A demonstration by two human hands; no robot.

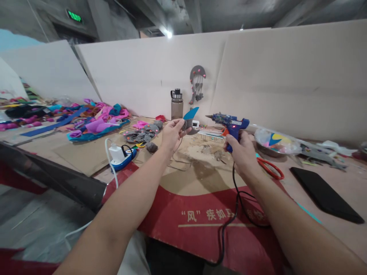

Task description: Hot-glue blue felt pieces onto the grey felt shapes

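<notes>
My left hand [172,134] pinches a grey, yarn-wrapped piece [188,124] between thumb and fingers. A pointed blue felt piece [191,113] rises from its top, and a grey strand hangs below. My right hand [243,149] is wrapped round the handle of a blue hot glue gun [233,126]. The nozzle points left toward the grey piece, with a gap between them. A black cord runs down from the gun. Beneath my hands lies a cardboard sheet [177,181] with loose yarn on it. A grey yarn ball [151,147] sits left of my left hand.
A bottle [177,107] stands at the back, beside a grey moon-shaped hanging [197,72] on the white board. Felt scraps [97,122] and a power strip [124,159] lie left. Red-handled scissors [271,169], a bagged bowl [275,151] and a black phone-like slab [325,193] are right.
</notes>
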